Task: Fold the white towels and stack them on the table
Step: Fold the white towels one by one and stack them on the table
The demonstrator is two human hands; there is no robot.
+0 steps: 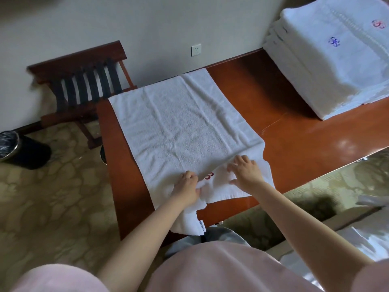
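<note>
Gripping the near hem of a white terry-cloth towel [179, 123] with the left hand [186, 187], fingers curled into a bunched fold of cloth. Pressing down on the same towel just to the right of that grip with the right hand [246, 172], fingers straight and fanned apart, palm flat, nothing pinched. Between the two hands, showing a small red embroidered mark [209, 176] on the cloth. Beyond the grip, toward the wall, lying open and mostly smooth across the left end of a long glossy reddish-brown wooden table [284, 133], with the far corner reaching the table's back edge. Below the grip, toward the body, hanging off the table's near edge in a loose corner with a small white sewn-in label [201, 225]. Far to the right of the grip and well apart from the open towel, sitting on the same table: a tall stack of folded white towels [336, 66], marked in blue and red on top. Left of the grip and beyond the table's end, standing against the pale wall: a dark wooden folding luggage rack with black straps [84, 81]; on the wall to its right, a white wall socket [196, 49]. Farther left, on the beige patterned floor [52, 197], a round black waste bin [19, 148]. Nearest the camera, under both bare forearms, a pale pink top [210, 270].
</note>
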